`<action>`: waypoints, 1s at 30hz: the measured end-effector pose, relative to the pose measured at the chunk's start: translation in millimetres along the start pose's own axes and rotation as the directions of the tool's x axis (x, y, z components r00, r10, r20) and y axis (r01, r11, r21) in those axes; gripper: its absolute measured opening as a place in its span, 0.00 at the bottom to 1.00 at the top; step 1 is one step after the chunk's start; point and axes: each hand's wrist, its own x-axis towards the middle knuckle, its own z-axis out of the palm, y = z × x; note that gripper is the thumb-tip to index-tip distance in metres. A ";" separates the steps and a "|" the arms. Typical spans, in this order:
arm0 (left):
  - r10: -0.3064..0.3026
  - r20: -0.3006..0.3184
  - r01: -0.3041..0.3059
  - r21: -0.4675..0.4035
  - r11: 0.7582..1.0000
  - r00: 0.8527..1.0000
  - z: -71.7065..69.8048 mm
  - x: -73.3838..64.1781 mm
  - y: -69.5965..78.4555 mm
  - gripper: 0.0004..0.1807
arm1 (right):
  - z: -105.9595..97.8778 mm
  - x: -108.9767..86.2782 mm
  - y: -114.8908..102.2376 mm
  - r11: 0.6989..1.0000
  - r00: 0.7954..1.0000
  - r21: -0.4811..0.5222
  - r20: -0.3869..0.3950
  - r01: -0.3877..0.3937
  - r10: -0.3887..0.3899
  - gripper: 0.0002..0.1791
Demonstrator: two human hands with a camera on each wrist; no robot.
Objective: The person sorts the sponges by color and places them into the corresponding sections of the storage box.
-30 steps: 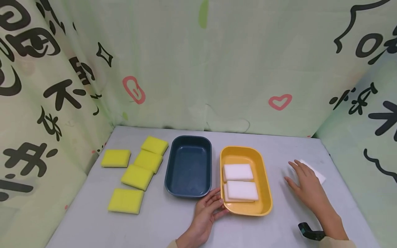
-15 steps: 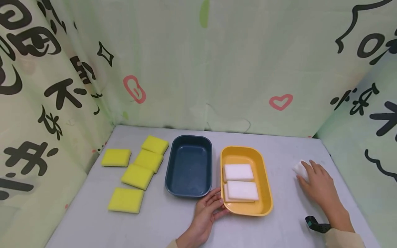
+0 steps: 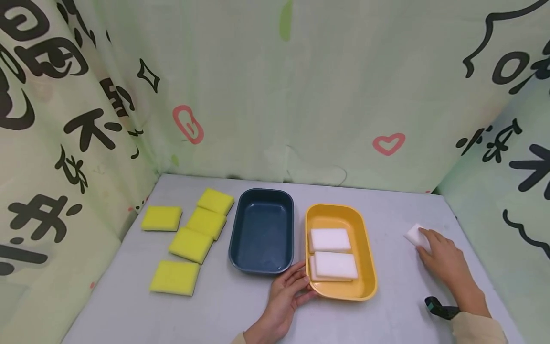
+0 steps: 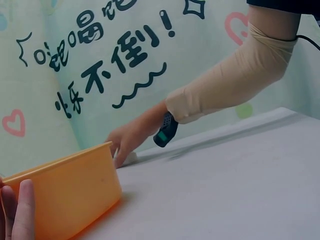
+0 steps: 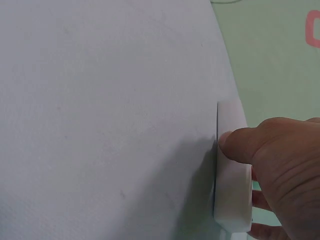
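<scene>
At the right of the table my right hand (image 3: 444, 258) pinches a white sponge (image 3: 416, 235). The right wrist view shows the thumb on one long side of this sponge (image 5: 232, 195) and fingertips on the opposite side. My left hand (image 3: 285, 298) holds the near left corner of a yellow tray (image 3: 369, 258), thumb at the rim and fingers along the outer wall. Inside that tray lie white sponges: one (image 3: 330, 239) towards the back, and another (image 3: 336, 265) in front, stacked over a third that is mostly hidden.
A dark blue tray (image 3: 293, 229) stands left of the yellow one, with nothing in it. Several yellow sponges (image 3: 175, 278) lie farther left, some overlapping. A printed curtain (image 3: 240, 95) encloses the table (image 3: 215, 315) at the back and sides.
My right hand has come down onto the white sponge, shifted slightly right and gripped it; the sponge has turned and tilted. The left hand and both trays have stayed put.
</scene>
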 end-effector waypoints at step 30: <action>0.002 0.007 -0.002 -0.001 1.000 1.000 -0.4 0.4 0.0 0.29 | -20.8 13.1 -71.7 0.989 0.979 0.058 -0.159 0.136 -0.126 0.36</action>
